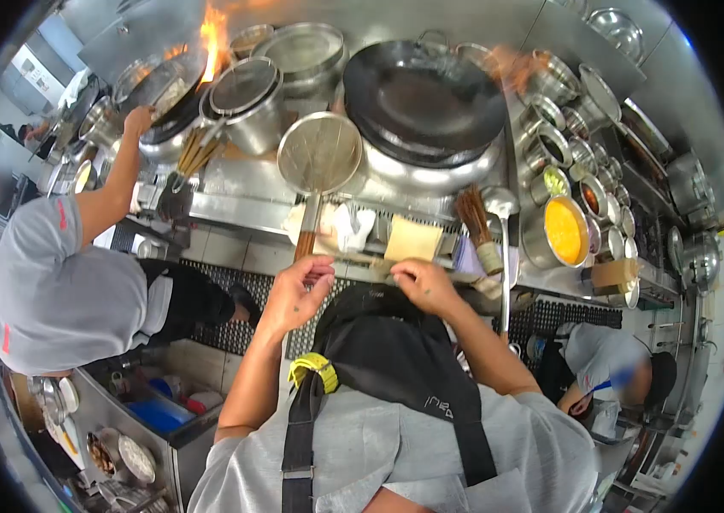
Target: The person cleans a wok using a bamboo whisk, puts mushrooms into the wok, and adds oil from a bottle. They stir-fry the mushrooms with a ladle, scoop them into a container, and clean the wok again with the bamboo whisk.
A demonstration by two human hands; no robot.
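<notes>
My left hand is loosely curled just below the wooden handle of a round mesh strainer, its thumb apart from the fingers and nothing seen in it. My right hand has its fingers curled together below a folded yellowish cloth; what they hold, if anything, is hidden. White cloths lie between the strainer handle and the yellowish cloth. To the right are a bamboo brush and a long steel ladle.
A large black wok sits on the stove ahead. At left, flames rise beside a wok where a co-worker stands. Another person bends at lower right. Pots and a yellow-filled container line the right side.
</notes>
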